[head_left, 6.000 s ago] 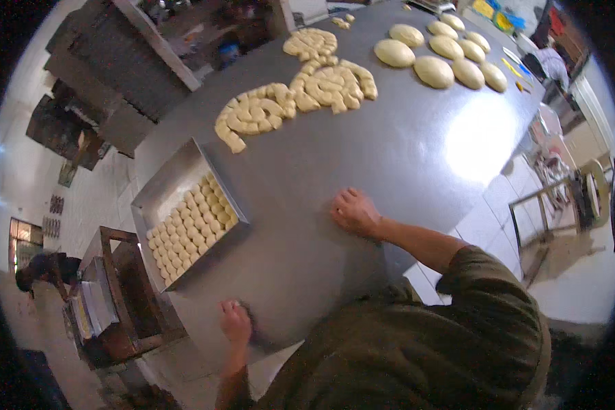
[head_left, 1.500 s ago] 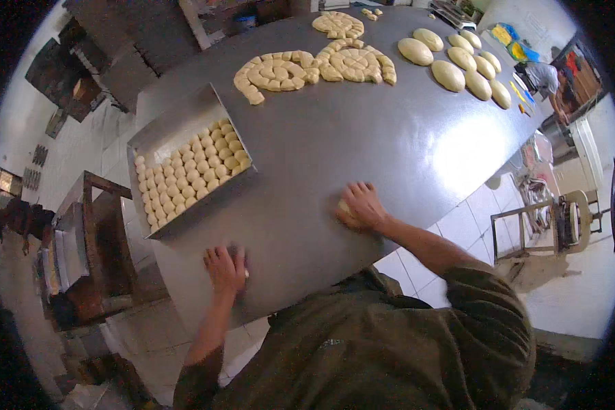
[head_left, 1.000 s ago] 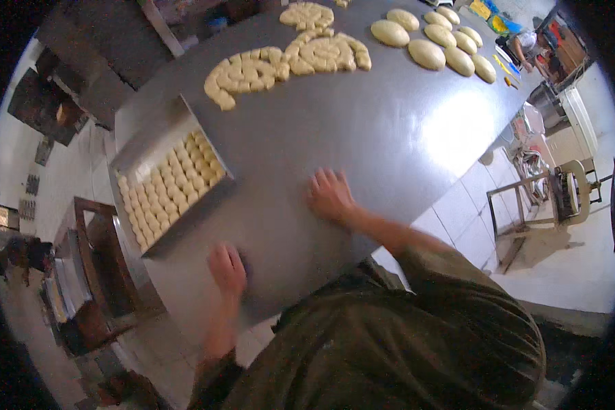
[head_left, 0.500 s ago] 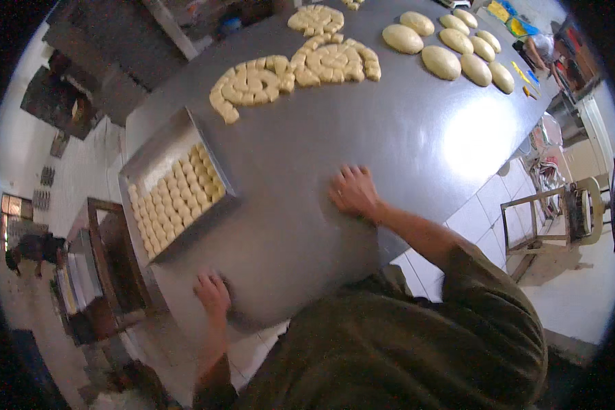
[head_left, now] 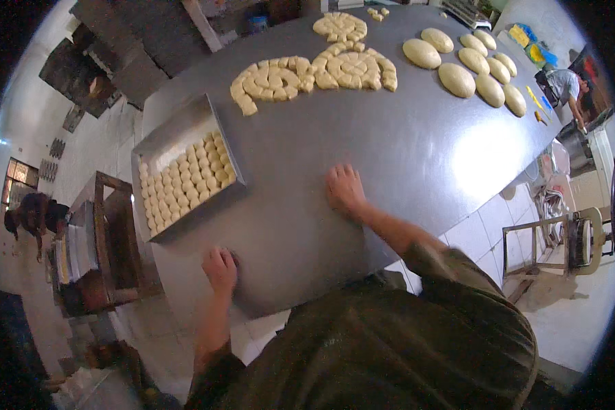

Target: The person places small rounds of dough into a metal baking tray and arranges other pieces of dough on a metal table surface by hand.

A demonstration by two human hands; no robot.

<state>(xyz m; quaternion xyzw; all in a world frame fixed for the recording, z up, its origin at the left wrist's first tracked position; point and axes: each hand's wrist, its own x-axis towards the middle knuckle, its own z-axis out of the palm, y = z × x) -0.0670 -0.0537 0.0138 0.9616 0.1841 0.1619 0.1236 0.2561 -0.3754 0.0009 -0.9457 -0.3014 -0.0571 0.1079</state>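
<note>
My left hand rests on the metal table near its front left edge, with the fingers curled down into a cupped shape. My right hand is further in, at the middle of the table, palm down with bent fingers. Whatever lies under either palm is hidden. Left of my hands stands a metal tray with rows of small dough balls filling its nearer part. At the far side lie coils of dough cut into pieces.
Several large oval dough pieces lie far right, with yellow and blue tools beside them. A scale stands at the back. A person works at far right, another person at far left by a wooden rack.
The view has turned a little. My right hand has shifted slightly left over the table, and the fingers of my left hand look more curled. The tray and dough stay in place.
</note>
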